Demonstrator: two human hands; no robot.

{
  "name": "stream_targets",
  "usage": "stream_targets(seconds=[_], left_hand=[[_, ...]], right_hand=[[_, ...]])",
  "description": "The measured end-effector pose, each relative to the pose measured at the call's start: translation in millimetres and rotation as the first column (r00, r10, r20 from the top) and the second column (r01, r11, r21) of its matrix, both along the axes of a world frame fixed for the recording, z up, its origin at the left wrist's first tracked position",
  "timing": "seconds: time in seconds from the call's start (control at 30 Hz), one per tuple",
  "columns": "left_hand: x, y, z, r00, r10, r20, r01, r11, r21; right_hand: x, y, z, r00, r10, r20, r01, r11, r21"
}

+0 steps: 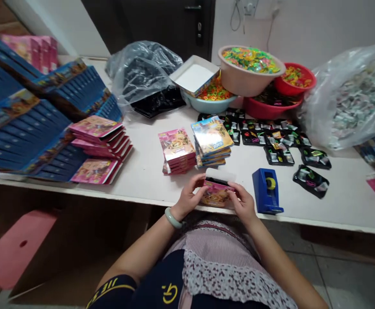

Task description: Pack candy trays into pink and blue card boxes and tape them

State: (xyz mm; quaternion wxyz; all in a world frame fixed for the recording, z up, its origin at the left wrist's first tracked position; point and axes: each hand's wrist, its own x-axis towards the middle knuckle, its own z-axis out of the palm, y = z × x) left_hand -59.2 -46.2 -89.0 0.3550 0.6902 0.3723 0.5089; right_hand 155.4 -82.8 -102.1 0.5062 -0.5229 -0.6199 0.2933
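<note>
Between my two hands is a pink printed box (218,195) at the table's front edge, its white top flap standing up and something black showing in its opening. My left hand (192,195) grips the box's left side, thumb on the front. On the right side, my right hand (241,199) holds it with thumb and fingers. Just beyond stand a stack of pink boxes (177,148) and a stack of blue boxes (212,137). A blue tape dispenser (264,193) sits right of my right hand.
Several black trays (279,154) with small packets lie at the right. Behind them are a beige basin (252,79), a red basin (261,109) and a clear bag (351,103) of packets. Rows of blue boxes (46,133) and piled pink boxes (94,128) fill the left.
</note>
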Motion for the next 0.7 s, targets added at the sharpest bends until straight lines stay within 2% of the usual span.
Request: stream_targets(seconds=[0.17,0.23,0.3,0.37,0.43,0.53,0.6,0.7], left_hand=[[-3,5,12.5,0.991,0.002,-0.133,0.015,0.991,0.132],[-2,5,15.3,0.995,0.032,-0.092,-0.026,0.997,0.074],[1,3,15.6,0.999,0.054,-0.004,-0.055,0.997,-0.048],[1,1,15.4,0.996,0.038,0.079,-0.028,0.991,-0.127],[-3,0,16.7,0.994,-0.049,0.097,0.058,0.994,-0.093],[-9,0,22.2,0.981,-0.192,0.012,0.192,0.981,0.022],[-9,0,26.9,0.981,-0.19,-0.033,0.191,0.981,0.039],[-3,-1,33.2,0.993,-0.109,-0.052,0.11,0.994,0.015]], right_hand=[[-2,1,18.6,0.998,0.051,0.031,-0.052,0.998,0.04],[-8,6,25.6,0.997,0.016,-0.073,-0.019,0.999,-0.033],[-12,10,30.8,0.977,-0.019,-0.214,-0.009,0.991,-0.132],[-11,11,35.1,0.964,0.001,-0.266,-0.048,0.984,-0.169],[-7,9,39.2,0.976,0.078,-0.204,-0.106,0.986,-0.128],[-3,2,44.9,0.985,0.158,-0.063,-0.162,0.985,-0.058],[-5,-1,48.0,0.989,0.147,-0.006,-0.147,0.988,-0.035],[-13,-2,52.3,0.996,0.094,0.008,-0.093,0.995,-0.022]])
